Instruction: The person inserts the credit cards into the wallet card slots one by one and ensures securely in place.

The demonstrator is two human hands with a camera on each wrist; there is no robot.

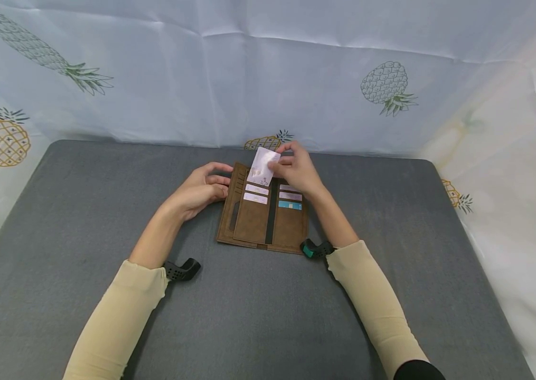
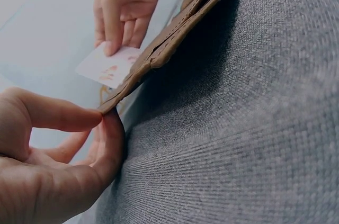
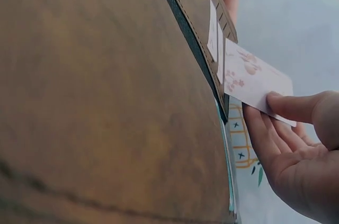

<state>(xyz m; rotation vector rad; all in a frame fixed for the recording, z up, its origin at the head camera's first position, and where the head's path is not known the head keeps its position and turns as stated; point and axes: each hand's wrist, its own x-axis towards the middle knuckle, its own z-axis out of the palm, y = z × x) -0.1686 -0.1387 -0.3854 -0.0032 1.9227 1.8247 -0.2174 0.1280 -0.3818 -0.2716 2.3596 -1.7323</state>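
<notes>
A brown wallet (image 1: 251, 224) lies spread on the grey table in the head view, with several cards in slots on both inner sides. My left hand (image 1: 199, 191) pinches the wallet's left edge between thumb and fingers, seen closely in the left wrist view. Between thumb and fingers, my right hand (image 1: 298, 170) holds a pale pink card (image 1: 263, 166) with a flower print. In the right wrist view the card (image 3: 257, 78) stands at the top of the left-hand slots, its lower end against the wallet (image 3: 116, 102); whether that end is inside a slot I cannot tell.
A light blue card (image 1: 290, 205) sits in a right-hand slot, below whitish cards. The grey tabletop (image 1: 258, 311) ends at a white curtain (image 1: 229, 79) printed with pineapples. Black straps with camera mounts (image 1: 182, 270) sit at both wrists.
</notes>
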